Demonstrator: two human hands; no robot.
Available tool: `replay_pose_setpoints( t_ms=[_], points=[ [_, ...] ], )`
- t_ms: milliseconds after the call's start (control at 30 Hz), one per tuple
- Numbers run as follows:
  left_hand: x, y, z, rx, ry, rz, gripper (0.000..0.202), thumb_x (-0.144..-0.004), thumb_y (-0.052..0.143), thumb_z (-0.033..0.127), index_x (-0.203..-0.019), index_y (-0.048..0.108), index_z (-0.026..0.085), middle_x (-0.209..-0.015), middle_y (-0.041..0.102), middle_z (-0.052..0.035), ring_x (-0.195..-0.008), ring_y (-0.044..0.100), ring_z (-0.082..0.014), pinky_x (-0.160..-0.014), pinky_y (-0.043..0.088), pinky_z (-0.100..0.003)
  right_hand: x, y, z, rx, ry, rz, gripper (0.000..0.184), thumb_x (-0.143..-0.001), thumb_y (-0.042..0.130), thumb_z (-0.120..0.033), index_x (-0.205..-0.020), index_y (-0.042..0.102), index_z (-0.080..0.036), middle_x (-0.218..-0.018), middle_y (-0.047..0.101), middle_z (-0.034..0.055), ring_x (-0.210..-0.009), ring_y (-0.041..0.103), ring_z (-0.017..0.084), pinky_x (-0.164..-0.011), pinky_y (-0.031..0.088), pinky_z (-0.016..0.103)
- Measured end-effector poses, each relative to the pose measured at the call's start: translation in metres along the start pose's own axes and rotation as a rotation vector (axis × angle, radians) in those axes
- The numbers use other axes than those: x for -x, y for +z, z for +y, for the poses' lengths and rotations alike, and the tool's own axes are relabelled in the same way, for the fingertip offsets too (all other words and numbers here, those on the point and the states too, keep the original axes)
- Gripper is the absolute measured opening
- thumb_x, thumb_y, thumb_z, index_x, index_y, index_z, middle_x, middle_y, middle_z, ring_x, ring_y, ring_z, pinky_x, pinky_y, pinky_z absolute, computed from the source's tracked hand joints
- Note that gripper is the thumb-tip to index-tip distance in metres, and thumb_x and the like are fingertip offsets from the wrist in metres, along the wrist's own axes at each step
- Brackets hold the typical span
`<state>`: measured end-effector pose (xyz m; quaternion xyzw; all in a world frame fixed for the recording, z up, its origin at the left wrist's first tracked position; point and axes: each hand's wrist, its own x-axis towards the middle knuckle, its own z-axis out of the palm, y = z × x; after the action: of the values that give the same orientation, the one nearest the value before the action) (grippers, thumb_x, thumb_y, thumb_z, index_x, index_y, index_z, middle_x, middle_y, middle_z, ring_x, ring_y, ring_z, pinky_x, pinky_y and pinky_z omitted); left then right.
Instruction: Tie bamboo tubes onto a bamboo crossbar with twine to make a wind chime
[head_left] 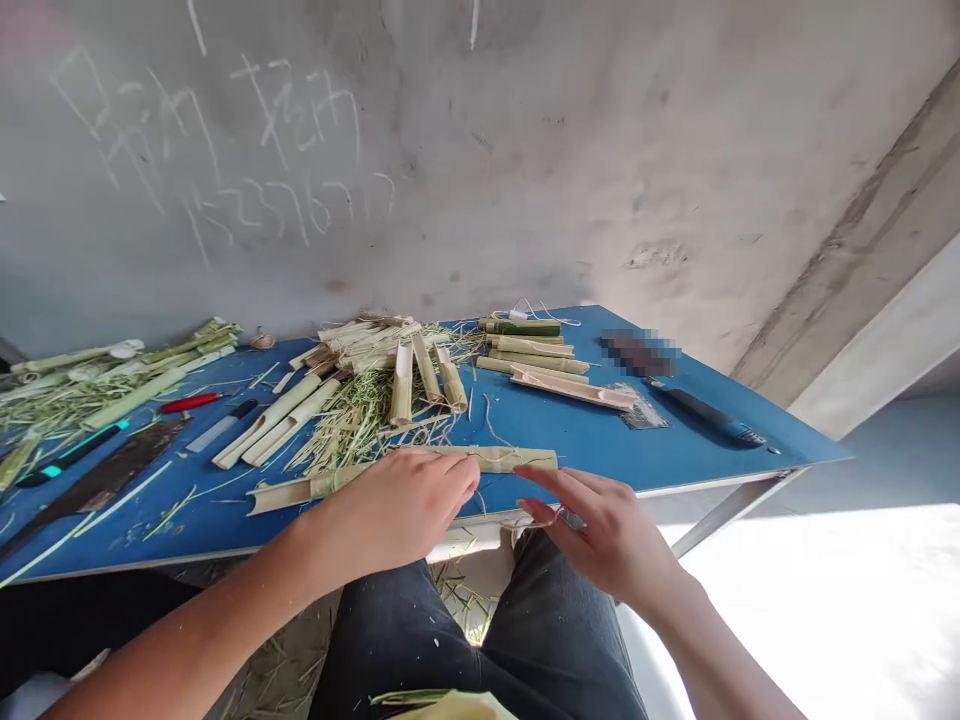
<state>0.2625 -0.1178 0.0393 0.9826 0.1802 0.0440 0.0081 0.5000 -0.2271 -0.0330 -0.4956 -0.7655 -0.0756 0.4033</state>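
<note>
A long split bamboo piece (517,459) lies along the front edge of the blue table, its open, hollowed end at the left. My left hand (409,495) rests over its middle with the fingers bent down around it; the fingertips are partly hidden. At its right end is my right hand (600,520), thumb and index finger apart, the index finger near or touching the bamboo. A thin string (525,522) passes by my right thumb and hangs at the table edge. Behind the bamboo, a loose cord (491,420) trails over the tabletop.
Cut bamboo pieces (532,350) lie at the back, beside a heap of shavings (352,410). On the left are a dark cleaver-like blade (120,470), a red-handled tool (191,403) and a black-and-teal tool (75,455). A dark-handled tool (709,415) lies at right, near a small plastic bag (641,408).
</note>
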Motion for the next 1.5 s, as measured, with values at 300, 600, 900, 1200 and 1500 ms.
replay_pose_setpoints(
  t_ms=[300,600,900,1200,1500],
  points=[
    [0.030,0.019,-0.014,0.045,-0.020,0.180,0.016,-0.108,0.047,0.017,-0.096,0.056,0.020,-0.085,0.068,-0.0002,-0.068,0.059,-0.0179,-0.065,0.035,-0.033,-0.028,0.023,-0.011,0.173,-0.153,0.000,0.032,-0.116,0.043,-0.031,-0.134,0.064,-0.015,-0.094,0.082,0.0057,-0.076,0.079,0.015,-0.063,0.055,0.023],
    [0.055,0.056,-0.052,0.624,-0.202,0.457,0.017,-0.107,0.050,0.025,-0.100,0.064,0.020,-0.086,0.073,-0.0011,-0.075,0.066,-0.0147,-0.071,0.045,-0.027,-0.048,0.053,-0.016,0.187,-0.190,-0.046,0.026,-0.113,0.050,-0.025,-0.105,0.074,-0.019,-0.090,0.084,0.0006,-0.071,0.080,0.014,-0.064,0.056,0.021],
    [0.047,0.100,-0.036,1.217,-0.477,0.690,0.028,-0.104,0.061,0.042,-0.105,0.079,0.020,-0.087,0.081,-0.0041,-0.060,0.064,-0.0107,-0.055,0.048,-0.020,-0.050,0.093,-0.014,0.088,-0.088,-0.013,0.013,-0.106,0.059,-0.014,-0.110,0.071,-0.019,-0.088,0.083,-0.0013,-0.069,0.079,0.012,-0.065,0.057,0.018],
    [0.055,0.104,-0.040,1.136,-0.497,0.790,0.025,-0.102,0.061,0.033,-0.100,0.081,0.018,-0.081,0.082,-0.0058,-0.057,0.067,-0.0114,-0.050,0.047,-0.018,-0.057,0.107,-0.024,0.027,-0.081,-0.098,0.018,-0.108,0.056,-0.018,-0.102,0.073,-0.019,-0.083,0.081,-0.0007,-0.062,0.076,0.012,-0.059,0.054,0.023],
    [0.061,0.104,-0.037,1.115,-0.562,0.821,0.032,-0.099,0.063,0.042,-0.094,0.082,0.018,-0.076,0.080,-0.0071,-0.050,0.063,-0.0128,-0.046,0.045,-0.020,-0.060,0.107,-0.031,0.060,-0.157,-0.068,0.026,-0.110,0.051,-0.017,-0.100,0.074,-0.016,-0.077,0.079,0.0026,-0.058,0.072,0.013,-0.057,0.049,0.025]
  ],
)
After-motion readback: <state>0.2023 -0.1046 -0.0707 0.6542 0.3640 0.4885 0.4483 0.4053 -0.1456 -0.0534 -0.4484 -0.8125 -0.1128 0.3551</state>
